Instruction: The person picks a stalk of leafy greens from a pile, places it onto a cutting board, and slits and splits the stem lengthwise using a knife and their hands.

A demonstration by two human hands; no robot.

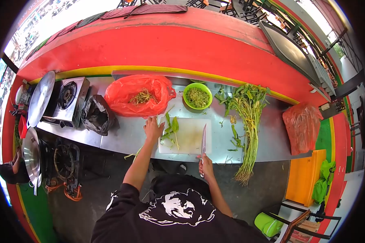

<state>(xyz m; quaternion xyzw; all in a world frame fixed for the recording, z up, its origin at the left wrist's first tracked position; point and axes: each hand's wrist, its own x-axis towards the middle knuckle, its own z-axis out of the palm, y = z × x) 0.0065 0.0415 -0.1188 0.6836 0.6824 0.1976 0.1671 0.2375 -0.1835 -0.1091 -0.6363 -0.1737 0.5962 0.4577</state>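
My right hand (207, 166) is wrapped round the handle of a kitchen knife (204, 137), whose blade points away from me over the right side of a white cutting board (186, 148). Green leafy stems (172, 127) lie on the board's left part. Just left of the board, my left hand (153, 128) reaches forward with its fingers apart, close to the near edge of a red plastic bag (121, 99). Inside that bag are stem and root scraps (142, 97). Behind the board stands a green bowl (197, 106) of chopped greens.
A large bunch of long-stemmed greens (251, 125) lies right of the board, its roots over the counter edge. Further right is another red bag (302, 127). A black plastic bag (98, 115), a gas stove (67, 97) and woks (31, 156) stand left.
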